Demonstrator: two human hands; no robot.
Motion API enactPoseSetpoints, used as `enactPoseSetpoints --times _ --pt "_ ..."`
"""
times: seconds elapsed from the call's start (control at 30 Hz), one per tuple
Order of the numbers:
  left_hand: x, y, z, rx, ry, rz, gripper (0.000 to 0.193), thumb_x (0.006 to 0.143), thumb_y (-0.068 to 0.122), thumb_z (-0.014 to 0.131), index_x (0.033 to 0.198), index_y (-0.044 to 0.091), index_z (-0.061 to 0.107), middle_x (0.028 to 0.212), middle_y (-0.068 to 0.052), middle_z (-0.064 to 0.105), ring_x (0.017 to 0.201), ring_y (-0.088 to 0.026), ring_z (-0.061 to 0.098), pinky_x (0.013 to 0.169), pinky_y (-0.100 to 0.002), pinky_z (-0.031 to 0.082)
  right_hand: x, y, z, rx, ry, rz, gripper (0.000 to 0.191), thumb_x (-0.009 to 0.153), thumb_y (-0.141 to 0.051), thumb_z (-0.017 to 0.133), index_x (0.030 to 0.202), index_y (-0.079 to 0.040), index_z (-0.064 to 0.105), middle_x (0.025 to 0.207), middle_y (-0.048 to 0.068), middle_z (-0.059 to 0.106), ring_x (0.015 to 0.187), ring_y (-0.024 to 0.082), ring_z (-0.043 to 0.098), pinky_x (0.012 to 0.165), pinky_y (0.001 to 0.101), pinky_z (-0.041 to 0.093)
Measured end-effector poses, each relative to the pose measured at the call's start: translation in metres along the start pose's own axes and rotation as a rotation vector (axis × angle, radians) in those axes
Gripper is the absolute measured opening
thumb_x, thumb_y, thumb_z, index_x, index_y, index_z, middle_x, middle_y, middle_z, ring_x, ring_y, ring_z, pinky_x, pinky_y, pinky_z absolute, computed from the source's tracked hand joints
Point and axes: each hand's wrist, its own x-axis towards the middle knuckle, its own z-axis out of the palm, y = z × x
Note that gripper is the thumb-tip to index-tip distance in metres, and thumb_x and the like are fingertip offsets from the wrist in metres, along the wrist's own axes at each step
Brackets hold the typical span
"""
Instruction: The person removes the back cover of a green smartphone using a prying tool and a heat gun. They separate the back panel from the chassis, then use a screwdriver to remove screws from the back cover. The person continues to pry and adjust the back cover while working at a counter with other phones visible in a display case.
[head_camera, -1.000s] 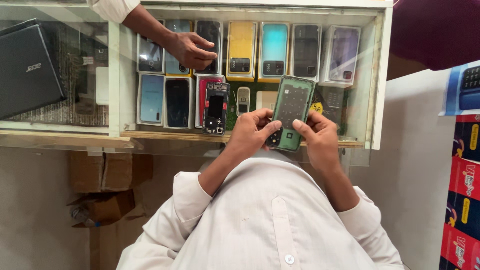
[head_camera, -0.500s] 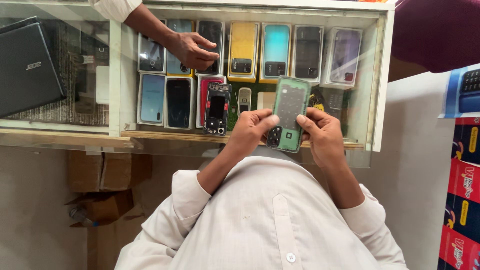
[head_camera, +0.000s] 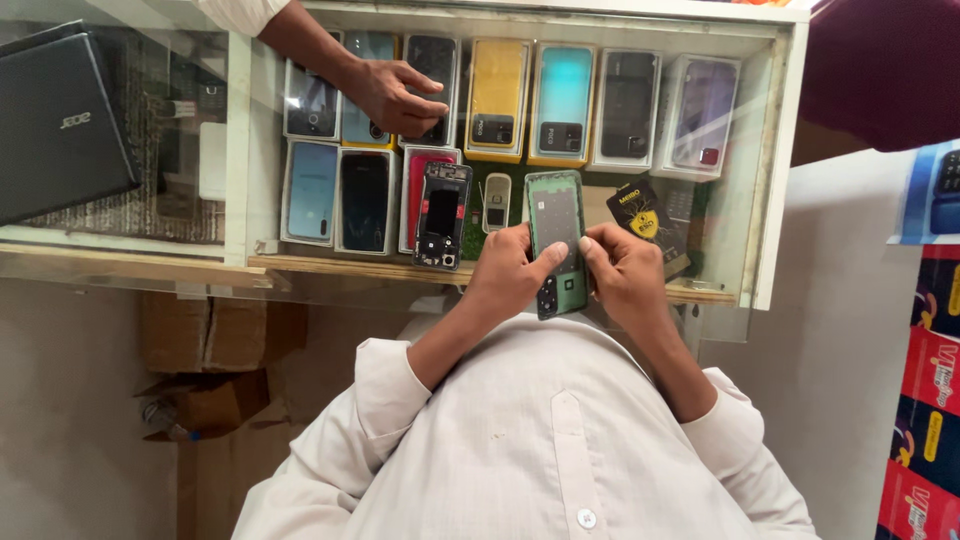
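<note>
The glass counter (head_camera: 150, 262) ran across the top of the view, its wooden front edge just ahead of the person's hands. A white frame closed the display case (head_camera: 780, 160) on the right, and a white post split it from the section on the left, where a dark laptop (head_camera: 60, 125) lay. Below the counter edge there was open room on the left over the floor, with cardboard boxes (head_camera: 200, 335) against the wall. Stacked red cartons (head_camera: 930, 400) stood along the right edge.

The green phone back cover (head_camera: 557, 235) was held above the counter's front edge, inner side up. It was a thin, long shell with a pale grey panel inside and a dark camera block at the near end.

The left hand (head_camera: 505, 275) gripped the cover's left edge, fingers curled under it and the thumb laid across its inner face. The right hand (head_camera: 625, 275) pinched the right edge, thumb on the inner side and the fingers bent close together behind.

A dark phone frame (head_camera: 442, 215) lay on the glass just left of the hands, and a small keypad phone (head_camera: 496, 202) sat beside it. Boxed phones (head_camera: 500, 100) filled the case in rows. Another person's hand (head_camera: 400, 95) rested on the glass farther back, fingers loosely curled.
</note>
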Motion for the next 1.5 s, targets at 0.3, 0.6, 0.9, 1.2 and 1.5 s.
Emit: enactPoseSetpoints --times 0.3,0.6,0.9,1.2,1.5 --pt "-0.017 0.025 -0.003 0.196 0.010 0.015 0.021 0.093 0.015 0.064 0.103 -0.002 0.069 0.065 -0.019 0.066 0.052 -0.030 0.064 0.054 -0.040 0.050 -0.003 -0.009 0.007 -0.159 -0.084 -0.041 0.019 0.099 -0.013 0.064 0.099 0.005 0.072 0.068 0.006 0.070 0.058 0.006 0.063 0.054 0.0233 0.052" --pt "-0.027 0.020 -0.002 0.269 0.036 0.159 0.013 0.093 0.012 0.061 0.096 -0.001 0.064 0.072 -0.020 0.067 0.065 -0.039 0.067 0.061 -0.047 0.052 -0.008 -0.009 0.019 -0.086 -0.054 -0.018 0.019 0.097 -0.011 0.066 0.098 0.005 0.075 0.067 0.005 0.070 0.057 0.005 0.058 0.051 0.0242 0.049" --pt "-0.028 0.014 -0.003 0.259 0.030 0.177 0.013 0.093 0.011 0.061 0.098 -0.001 0.064 0.073 -0.021 0.067 0.067 -0.039 0.067 0.063 -0.047 0.053 -0.010 -0.001 0.024 -0.099 -0.041 -0.047 0.018 0.098 -0.009 0.064 0.099 0.004 0.075 0.068 0.005 0.071 0.057 0.006 0.060 0.054 0.0248 0.052" --pt "-0.026 0.014 0.002 0.300 0.032 0.188 0.014 0.093 0.012 0.061 0.096 0.000 0.065 0.074 -0.021 0.068 0.068 -0.039 0.068 0.065 -0.047 0.053 -0.008 -0.001 0.023 -0.111 -0.061 0.000 0.021 0.100 -0.010 0.065 0.093 0.006 0.075 0.064 0.008 0.067 0.056 0.009 0.058 0.051 0.0266 0.049" --pt "-0.023 0.015 -0.001 0.249 0.008 0.143 0.015 0.093 0.013 0.060 0.096 -0.001 0.064 0.074 -0.022 0.067 0.068 -0.040 0.068 0.065 -0.048 0.054 0.001 -0.002 0.008 0.111 -0.184 0.004 0.019 0.099 -0.013 0.061 0.104 0.000 0.074 0.075 0.001 0.074 0.064 0.004 0.068 0.058 0.0223 0.059"
